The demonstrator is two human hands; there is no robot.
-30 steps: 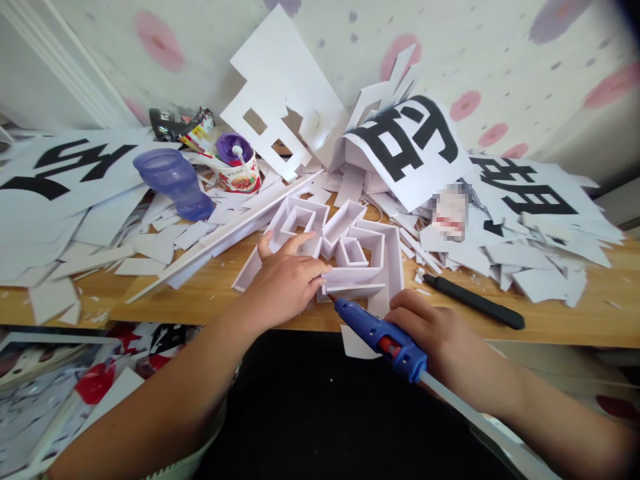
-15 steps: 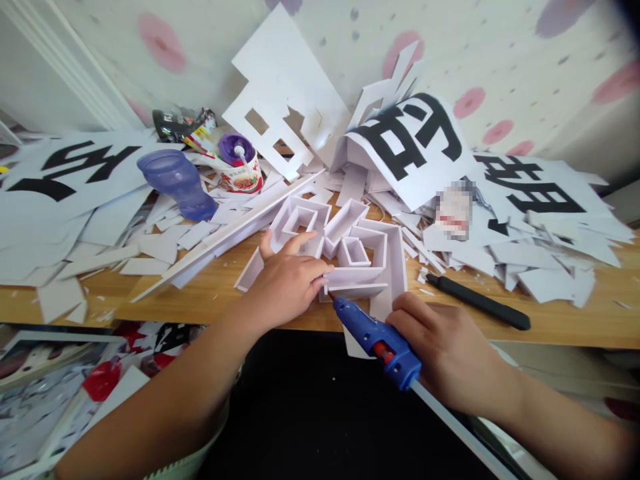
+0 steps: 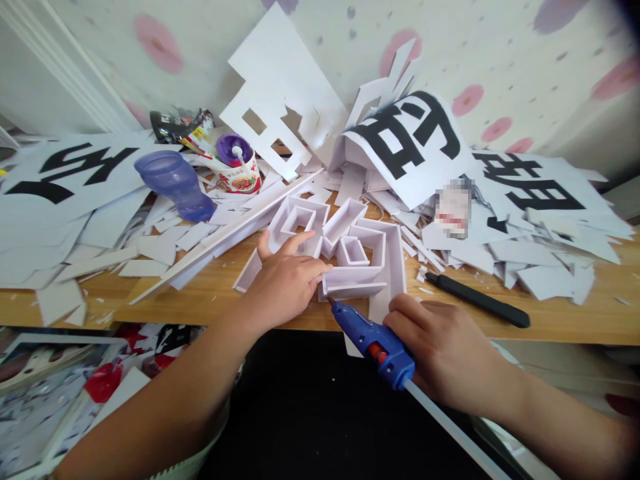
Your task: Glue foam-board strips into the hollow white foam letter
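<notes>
My right hand (image 3: 443,340) is wrapped round a blue hot glue gun (image 3: 367,333) with a long pale glue stick running out of its back. The gun's nozzle points at the near left corner of a white foam board letter (image 3: 395,267), whose thin walls stand upright on a flat base. At that corner my left hand (image 3: 287,283) pinches the wall between thumb and index finger, its other fingers spread over the letter's left part. A loose-looking white strip (image 3: 357,290) stands along the letter's near edge, just above the nozzle.
Right of the letter lies a black-handled cutter (image 3: 477,300). Foam board scraps (image 3: 165,243), a purple cup (image 3: 175,183) and a paper food tub (image 3: 240,177) crowd the back left. Printed character sheets (image 3: 407,147) and a cut-out board (image 3: 280,87) lean at the wall.
The glue gun has moved slightly left and down, its nozzle now a little below the corner. My left hand stays at the same wall.
</notes>
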